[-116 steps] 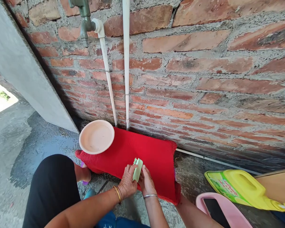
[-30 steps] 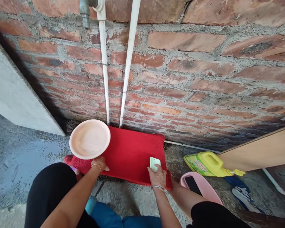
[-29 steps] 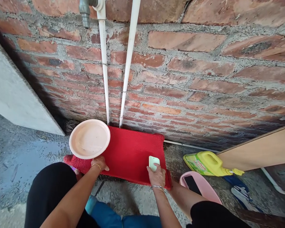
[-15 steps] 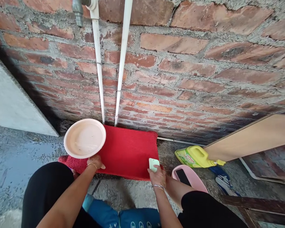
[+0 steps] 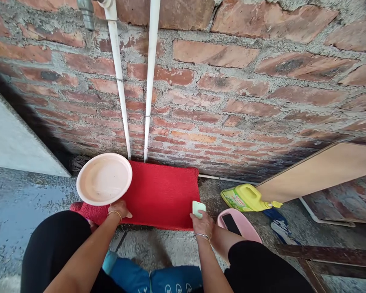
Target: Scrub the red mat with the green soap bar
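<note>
A thick red cloth (image 5: 164, 195) lies spread over a low flat surface against the brick wall, its left end bunched up. My left hand (image 5: 120, 209) rests on the cloth's front edge, thumb stretched to the right; its other fingers are partly hidden by the rim of a pale pink basin (image 5: 104, 179). That basin sits on the cloth's left end, with a little liquid or a few specks inside. In my right hand (image 5: 202, 223) is a pale green bar of soap (image 5: 198, 208), held over the cloth's front right corner.
A pink slipper-like item with a dark patch (image 5: 247, 228) lies right of my right hand. Beyond it are a yellow detergent jug (image 5: 242, 197) on its side, a leaning wooden board (image 5: 323, 171) and a dark wooden frame (image 5: 332, 254). Two white pipes (image 5: 149, 81) run down the wall.
The whole view has shifted slightly, so things appear a little further left. The soap bar has moved slightly relative to the cloth's right edge. My left hand stays beside the basin.
</note>
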`<action>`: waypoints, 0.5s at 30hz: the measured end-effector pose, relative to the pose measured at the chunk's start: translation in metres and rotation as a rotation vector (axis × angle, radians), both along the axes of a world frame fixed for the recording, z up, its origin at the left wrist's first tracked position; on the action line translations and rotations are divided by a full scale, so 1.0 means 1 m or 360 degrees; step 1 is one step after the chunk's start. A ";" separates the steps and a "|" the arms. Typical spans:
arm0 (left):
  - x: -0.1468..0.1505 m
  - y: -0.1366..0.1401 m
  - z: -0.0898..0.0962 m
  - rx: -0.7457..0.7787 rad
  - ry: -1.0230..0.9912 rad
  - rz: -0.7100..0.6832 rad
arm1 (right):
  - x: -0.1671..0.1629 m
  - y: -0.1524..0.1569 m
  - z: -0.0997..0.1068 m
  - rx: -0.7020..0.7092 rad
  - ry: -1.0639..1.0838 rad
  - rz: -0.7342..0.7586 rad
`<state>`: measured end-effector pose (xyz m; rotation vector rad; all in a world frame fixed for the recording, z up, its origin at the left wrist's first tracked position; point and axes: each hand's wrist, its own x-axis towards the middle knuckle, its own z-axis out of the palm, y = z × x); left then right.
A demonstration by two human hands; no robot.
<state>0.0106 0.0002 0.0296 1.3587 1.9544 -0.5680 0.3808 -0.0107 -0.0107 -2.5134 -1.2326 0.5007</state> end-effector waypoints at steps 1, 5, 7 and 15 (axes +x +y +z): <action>0.000 0.000 0.000 -0.0005 0.0007 0.0007 | 0.004 -0.003 0.002 -0.0010 -0.0021 -0.0116; 0.001 0.001 -0.002 -0.0004 0.0015 0.0036 | -0.014 0.001 0.007 0.0118 0.0022 -0.0042; 0.000 0.001 -0.002 0.0005 0.0015 0.0037 | -0.045 0.005 0.008 0.0175 0.0107 0.0236; 0.002 0.000 0.004 -0.0011 0.0018 0.0070 | -0.155 0.021 0.014 -0.0022 0.0128 0.1213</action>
